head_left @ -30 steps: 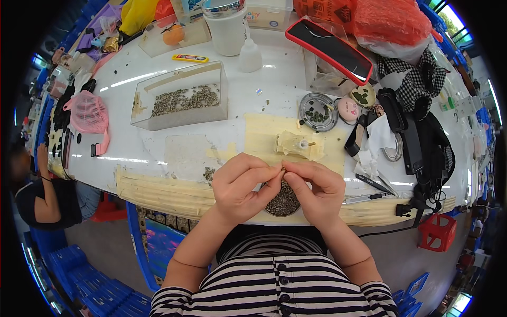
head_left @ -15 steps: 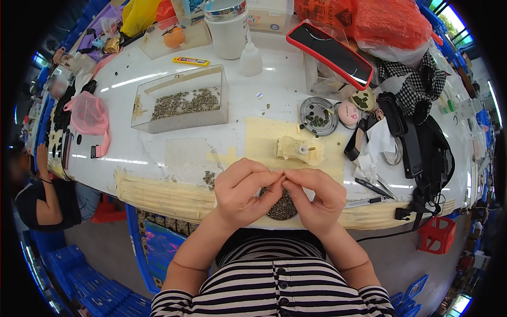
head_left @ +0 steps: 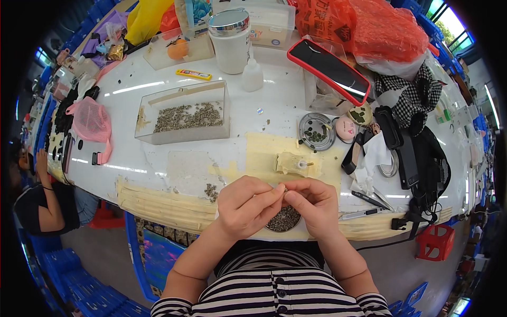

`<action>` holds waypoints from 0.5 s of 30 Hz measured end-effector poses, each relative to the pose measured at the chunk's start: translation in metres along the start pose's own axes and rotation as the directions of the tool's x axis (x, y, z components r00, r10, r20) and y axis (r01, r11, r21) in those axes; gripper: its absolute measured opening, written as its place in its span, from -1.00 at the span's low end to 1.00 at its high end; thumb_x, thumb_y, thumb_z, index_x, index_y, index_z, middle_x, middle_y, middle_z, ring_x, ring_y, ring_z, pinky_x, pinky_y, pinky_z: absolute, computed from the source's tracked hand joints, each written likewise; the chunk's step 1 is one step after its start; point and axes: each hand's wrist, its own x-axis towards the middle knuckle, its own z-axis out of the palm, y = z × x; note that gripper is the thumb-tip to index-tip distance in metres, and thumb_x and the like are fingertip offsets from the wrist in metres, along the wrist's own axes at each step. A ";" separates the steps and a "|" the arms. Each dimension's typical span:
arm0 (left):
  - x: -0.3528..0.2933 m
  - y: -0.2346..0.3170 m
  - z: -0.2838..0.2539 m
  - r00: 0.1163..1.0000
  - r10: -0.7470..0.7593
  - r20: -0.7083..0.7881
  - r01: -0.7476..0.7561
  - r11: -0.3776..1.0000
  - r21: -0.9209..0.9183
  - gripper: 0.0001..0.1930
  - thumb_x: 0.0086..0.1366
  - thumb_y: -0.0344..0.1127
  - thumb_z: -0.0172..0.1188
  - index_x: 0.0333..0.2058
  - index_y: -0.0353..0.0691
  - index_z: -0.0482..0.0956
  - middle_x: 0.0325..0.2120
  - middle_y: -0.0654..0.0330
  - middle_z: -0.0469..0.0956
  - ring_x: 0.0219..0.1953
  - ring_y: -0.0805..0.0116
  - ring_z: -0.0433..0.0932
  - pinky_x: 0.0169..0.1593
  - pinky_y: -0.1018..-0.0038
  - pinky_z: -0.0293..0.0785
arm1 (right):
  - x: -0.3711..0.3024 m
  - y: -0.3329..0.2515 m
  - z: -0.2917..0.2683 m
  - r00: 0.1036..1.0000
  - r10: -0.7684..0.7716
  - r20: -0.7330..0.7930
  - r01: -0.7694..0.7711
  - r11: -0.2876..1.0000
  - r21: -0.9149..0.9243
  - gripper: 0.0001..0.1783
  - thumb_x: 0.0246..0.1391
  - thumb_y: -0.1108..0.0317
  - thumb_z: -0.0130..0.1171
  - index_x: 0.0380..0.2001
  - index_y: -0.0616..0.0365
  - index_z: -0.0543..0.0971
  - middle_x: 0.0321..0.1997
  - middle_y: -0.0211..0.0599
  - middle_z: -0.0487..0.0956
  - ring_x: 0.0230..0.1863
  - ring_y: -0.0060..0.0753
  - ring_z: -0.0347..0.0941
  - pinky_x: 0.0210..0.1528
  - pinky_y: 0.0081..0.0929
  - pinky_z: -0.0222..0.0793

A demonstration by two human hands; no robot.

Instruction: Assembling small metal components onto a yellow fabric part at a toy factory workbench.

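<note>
Above the table's near edge, my left hand (head_left: pixel 244 207) and my right hand (head_left: pixel 312 207) meet with thumbs and forefingers pinched together. Something tiny and pale seems to lie between the fingertips, too small to name. Under them, partly hidden by the fingers, stands a round dish full of small grey-brown pieces (head_left: pixel 285 218). Just beyond my hands, a tape-wrapped block (head_left: pixel 288 164) with a short peg sits on yellowish tape. A small heap of similar pieces (head_left: pixel 211 192) lies left of my left hand.
A clear box (head_left: pixel 182 134) holds many such pieces. Farther right are a round metal dish (head_left: pixel 317 132) with dark green bits, a red-cased phone (head_left: pixel 330 71), tweezers (head_left: pixel 381 198) and a craft knife (head_left: pixel 362 213). A white squeeze bottle (head_left: pixel 253 76) stands near a lidded cup (head_left: pixel 231 45).
The whole table appears lower in the picture, as the view has tilted. My fingertips still meet, with the right fingers slightly rearranged and closer to the left hand.
</note>
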 end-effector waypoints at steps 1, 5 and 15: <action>-0.001 0.000 0.000 1.000 0.001 0.007 -0.001 1.000 -0.004 -0.75 -0.10 -0.63 0.41 -0.36 -0.29 0.66 -0.53 0.22 0.54 -0.54 0.35 0.52 -0.51 0.52 0.42 | 0.000 0.001 -0.002 1.000 0.004 0.003 -0.004 1.000 0.030 -0.80 0.11 0.58 0.30 -0.16 0.36 0.63 -0.22 -0.23 0.68 -0.22 -0.53 0.60 -0.12 -0.60 0.53; -0.004 0.000 0.000 0.999 -0.040 0.014 0.040 0.999 -0.013 -0.74 -0.09 -0.64 0.40 -0.36 -0.30 0.66 -0.52 0.21 0.55 -0.53 0.35 0.52 -0.50 0.53 0.42 | -0.003 0.004 0.000 0.983 -0.183 -0.026 0.175 0.967 -0.184 -0.82 0.07 0.59 0.33 -0.22 0.33 0.65 -0.22 -0.21 0.69 -0.24 -0.53 0.61 -0.14 -0.60 0.54; -0.002 0.000 -0.001 0.998 -0.062 0.000 0.062 0.998 -0.026 -0.74 -0.10 -0.65 0.40 -0.36 -0.30 0.67 -0.52 0.21 0.55 -0.53 0.35 0.53 -0.50 0.53 0.43 | -0.002 0.005 0.004 0.931 -0.363 0.030 0.339 0.834 -0.435 -0.78 0.04 0.61 0.34 -0.19 0.35 0.66 -0.21 -0.20 0.69 -0.24 -0.51 0.62 -0.15 -0.58 0.55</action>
